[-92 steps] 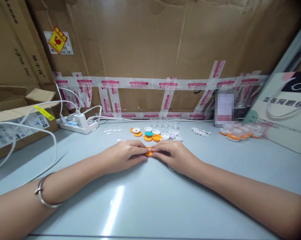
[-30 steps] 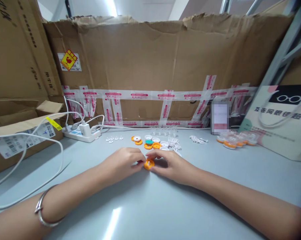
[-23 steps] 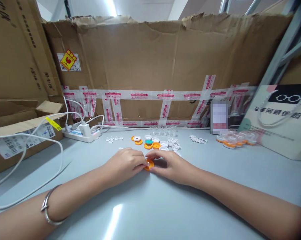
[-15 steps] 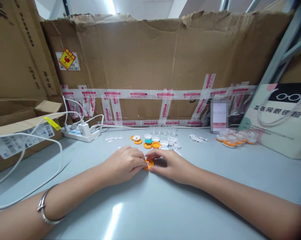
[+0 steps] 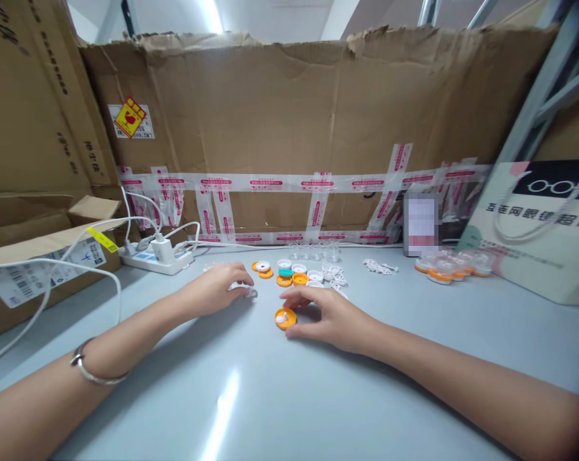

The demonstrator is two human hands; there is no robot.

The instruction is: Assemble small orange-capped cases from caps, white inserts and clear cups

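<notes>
Thumb and fingers of my right hand (image 5: pixel 330 318) are curved around the right side of a round orange cap (image 5: pixel 280 326), which lies on the table with its hollow side up. A small white piece (image 5: pixel 284 317) with a short peg sits inside this cap. Farther left, my left hand (image 5: pixel 215 291) is low over the table with its fingers curled and closed at the tips. A small whitish, see-through piece (image 5: pixel 252 293) shows at those fingertips; blur hides its shape and how it is gripped.
Behind the hands lie orange caps (image 5: pixel 300 278), a green disc (image 5: pixel 285 272), white rings (image 5: pixel 314 275), clear cups (image 5: pixel 313 251) and white small parts (image 5: pixel 335 274). Right are orange-and-clear assemblies (image 5: pixel 453 266) and a phone (image 5: pixel 420 224). Left stand a power strip (image 5: pixel 143 259) and an open carton (image 5: pixel 40 269).
My left hand has left the orange cap and moved left and away from me, to the small whitish piece. My right hand stays at the cap, whose inside now shows.
</notes>
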